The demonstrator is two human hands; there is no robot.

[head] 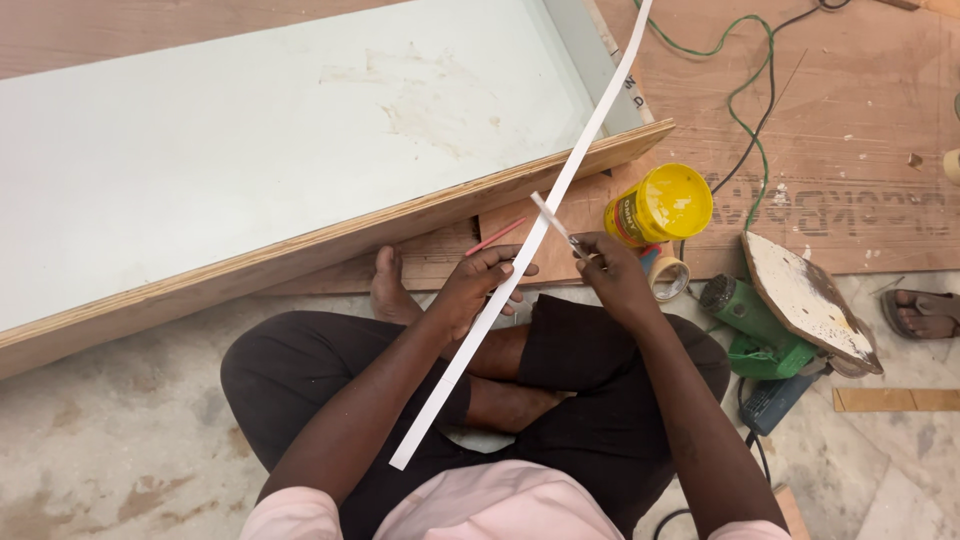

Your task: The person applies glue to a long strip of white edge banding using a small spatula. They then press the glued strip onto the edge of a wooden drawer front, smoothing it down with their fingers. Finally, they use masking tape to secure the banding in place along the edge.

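I sit cross-legged on the floor. My left hand grips a long white edge-banding strip that runs from my lap up and to the right past the board. My right hand holds a small thin blade tool, its tip resting against the strip. A large white-laminated plywood board lies in front of me, its raw wooden edge facing my knees. A red pencil lies on the wood just beyond my left hand.
A yellow lidded tin and a tape roll sit right of my hands. A green power tool with a plywood scrap on it lies further right. Green and black cables cross the plywood sheets. Someone's sandalled foot shows at the right edge.
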